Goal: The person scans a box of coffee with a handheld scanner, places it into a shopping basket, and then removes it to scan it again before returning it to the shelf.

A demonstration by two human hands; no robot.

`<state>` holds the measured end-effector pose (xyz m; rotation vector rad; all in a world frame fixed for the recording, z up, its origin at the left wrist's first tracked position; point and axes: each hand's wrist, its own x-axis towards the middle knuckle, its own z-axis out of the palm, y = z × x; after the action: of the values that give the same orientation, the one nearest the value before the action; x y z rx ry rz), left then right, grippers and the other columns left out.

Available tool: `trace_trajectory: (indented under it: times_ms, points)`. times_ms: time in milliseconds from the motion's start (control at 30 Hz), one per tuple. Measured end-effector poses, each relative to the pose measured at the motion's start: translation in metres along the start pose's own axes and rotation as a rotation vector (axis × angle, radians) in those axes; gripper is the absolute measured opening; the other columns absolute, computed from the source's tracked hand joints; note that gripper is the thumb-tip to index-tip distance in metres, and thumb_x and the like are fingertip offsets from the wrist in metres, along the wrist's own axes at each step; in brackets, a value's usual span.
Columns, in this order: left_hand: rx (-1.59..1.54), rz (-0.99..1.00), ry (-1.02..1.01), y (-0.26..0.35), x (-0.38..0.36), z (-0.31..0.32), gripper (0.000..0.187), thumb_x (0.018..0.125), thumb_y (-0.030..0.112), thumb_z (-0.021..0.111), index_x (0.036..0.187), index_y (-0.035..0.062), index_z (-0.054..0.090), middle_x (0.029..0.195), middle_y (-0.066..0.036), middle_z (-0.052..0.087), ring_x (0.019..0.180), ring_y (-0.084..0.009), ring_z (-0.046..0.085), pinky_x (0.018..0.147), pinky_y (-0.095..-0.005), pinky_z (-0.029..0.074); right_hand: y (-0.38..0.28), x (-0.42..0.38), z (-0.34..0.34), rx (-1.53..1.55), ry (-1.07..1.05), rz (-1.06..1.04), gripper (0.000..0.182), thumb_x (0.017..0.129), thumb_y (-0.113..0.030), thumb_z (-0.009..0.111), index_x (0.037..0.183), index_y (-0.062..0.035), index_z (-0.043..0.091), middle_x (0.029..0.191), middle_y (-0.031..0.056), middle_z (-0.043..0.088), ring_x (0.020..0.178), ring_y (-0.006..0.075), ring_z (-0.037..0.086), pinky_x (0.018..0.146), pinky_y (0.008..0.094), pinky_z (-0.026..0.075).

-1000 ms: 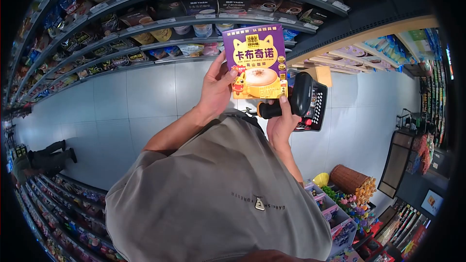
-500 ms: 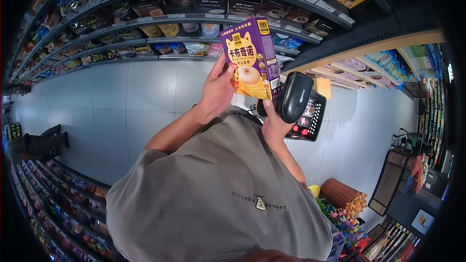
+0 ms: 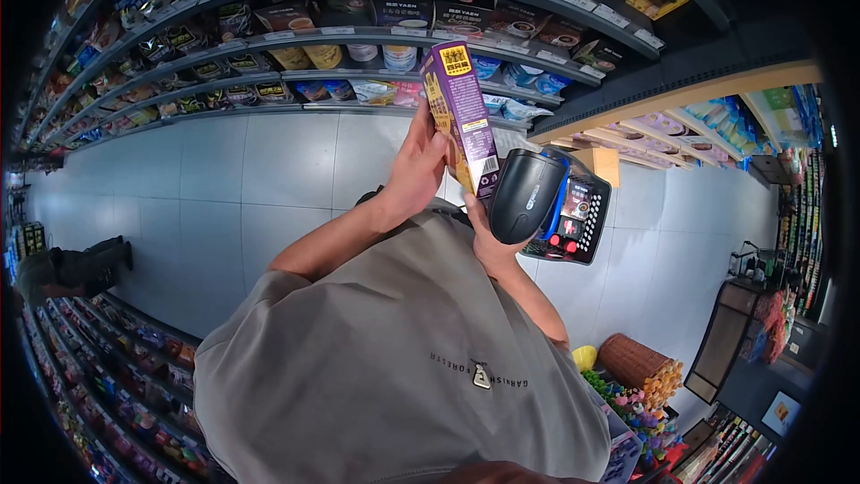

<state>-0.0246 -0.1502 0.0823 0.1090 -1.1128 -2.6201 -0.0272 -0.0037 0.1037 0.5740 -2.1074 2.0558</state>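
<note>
My left hand (image 3: 419, 161) is closed around a purple and yellow cappuccino coffee box (image 3: 464, 112), held upright in front of my chest. Its narrow purple side, with small print and a barcode near the bottom, is turned toward the right. In my right hand (image 3: 495, 246) is a black barcode scanner (image 3: 518, 193), its head close beside the barcode. The right thumb reaches up to the box's lower edge. Most of the scanner's handle is hidden by its head and my hand.
Behind the box, shelves (image 3: 358, 34) carry coffee boxes, tubs and bags. A black shopping basket (image 3: 587, 255) with goods stands on the floor beyond the scanner. A brown wicker basket (image 3: 627, 358) lies at right. Another person (image 3: 72, 269) is at far left.
The coffee box has turned from showing its broad front to showing its barcode side. The scanner has swung and moved slightly left and down, nearer the box.
</note>
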Motion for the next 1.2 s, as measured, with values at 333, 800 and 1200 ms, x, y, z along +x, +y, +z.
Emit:
trace_trajectory:
  times_ms: [333, 800, 1200]
  points:
    - [0.071, -0.039, -0.009, -0.007, -0.005, -0.003, 0.118, 0.069, 0.063, 0.075, 0.152, 0.0130, 0.007, 0.144, -0.006, 0.032, 0.132, -0.0205, 0.037, 0.107, -0.0397, 0.036, -0.001, -0.010, 0.007, -0.112, -0.077, -0.071, 0.050, 0.071, -0.012, 0.083, 0.113, 0.0013, 0.058, 0.100, 0.0064, 0.063, 0.085, 0.0188, 0.063, 0.075, 0.0312, 0.049]
    - [-0.008, -0.071, -0.050, 0.009, -0.007, -0.007, 0.113, 0.074, 0.037, 0.077, 0.153, 0.0112, 0.000, 0.152, -0.013, 0.018, 0.138, -0.0256, 0.026, 0.113, -0.0403, 0.025, -0.003, -0.018, 0.014, -0.035, -0.140, 0.030, 0.065, 0.073, -0.011, 0.083, 0.127, 0.0036, 0.049, 0.118, 0.0126, 0.059, 0.105, 0.0217, 0.060, 0.089, 0.0317, 0.048]
    - [-0.021, -0.044, -0.052, 0.017, -0.005, -0.015, 0.094, 0.080, 0.038, 0.070, 0.150, 0.0127, 0.012, 0.137, -0.010, 0.039, 0.125, -0.0211, 0.044, 0.103, -0.0380, 0.042, -0.003, -0.002, 0.021, 0.225, 0.086, 0.176, 0.056, 0.081, -0.008, 0.074, 0.128, 0.0007, 0.046, 0.114, 0.0116, 0.059, 0.090, 0.0134, 0.057, 0.076, 0.0278, 0.048]
